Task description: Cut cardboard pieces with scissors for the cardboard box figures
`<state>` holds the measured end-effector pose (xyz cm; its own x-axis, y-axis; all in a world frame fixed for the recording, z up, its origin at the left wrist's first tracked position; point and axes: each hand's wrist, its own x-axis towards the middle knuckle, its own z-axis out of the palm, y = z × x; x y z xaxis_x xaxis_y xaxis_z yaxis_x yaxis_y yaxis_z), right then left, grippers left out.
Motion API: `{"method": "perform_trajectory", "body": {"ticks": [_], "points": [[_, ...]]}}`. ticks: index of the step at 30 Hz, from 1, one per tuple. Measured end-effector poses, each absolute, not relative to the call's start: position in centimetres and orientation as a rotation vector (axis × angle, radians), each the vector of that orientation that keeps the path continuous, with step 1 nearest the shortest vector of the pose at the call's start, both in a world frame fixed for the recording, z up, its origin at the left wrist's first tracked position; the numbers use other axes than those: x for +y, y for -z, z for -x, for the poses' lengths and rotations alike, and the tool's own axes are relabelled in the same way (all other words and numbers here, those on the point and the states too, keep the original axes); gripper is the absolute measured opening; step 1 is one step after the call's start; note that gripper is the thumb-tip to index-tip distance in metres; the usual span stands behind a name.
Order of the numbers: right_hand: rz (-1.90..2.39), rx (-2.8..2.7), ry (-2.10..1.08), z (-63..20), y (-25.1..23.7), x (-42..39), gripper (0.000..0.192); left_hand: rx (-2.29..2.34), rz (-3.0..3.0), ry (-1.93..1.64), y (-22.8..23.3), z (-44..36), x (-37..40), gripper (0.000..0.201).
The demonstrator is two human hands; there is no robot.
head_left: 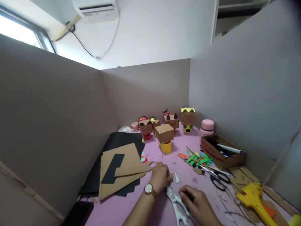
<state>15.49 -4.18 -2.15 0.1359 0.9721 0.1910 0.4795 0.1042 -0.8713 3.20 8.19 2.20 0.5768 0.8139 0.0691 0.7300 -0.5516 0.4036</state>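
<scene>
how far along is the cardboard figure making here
Done: four decorated box figures stand at the back. Partly done: a plain box on a yellow cup has no face or ears yet. In hand: the left hand rests on a small cardboard scrap, and the right hand is on white-handled scissors. Left: uncut cardboard sheets and green strips lie unused.

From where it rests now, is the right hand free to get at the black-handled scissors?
Probably yes. The right hand lies beside the white scissors, and only bare pink table with small scraps separates it from the black-handled scissors.
</scene>
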Motion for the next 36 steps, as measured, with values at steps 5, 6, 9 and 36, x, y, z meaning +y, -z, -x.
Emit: {"method": "perform_trajectory", "body": {"ticks": [5, 6, 9, 36], "points": [[1.47, -1.381, -0.725, -15.5, 2.0, -4.1, 0.032, 1.201, -2.336, -0.426, -2.9, -3.3, 7.8, 0.014], [1.457, -1.347, -0.738, -15.5, 1.9, -4.1, 0.033, 1.159, -2.295, -0.439, -3.2, -3.1, 7.4, 0.013], [1.398, -1.221, -0.796, -15.6, 1.3, -4.2, 0.036, 0.993, -2.165, -0.433, -4.1, -2.7, 5.5, 0.018], [1.591, -1.619, -0.627, -16.2, -1.5, -5.8, 0.025, 0.807, -1.35, -0.854, -7.6, -2.5, 1.3, 0.026]]}}
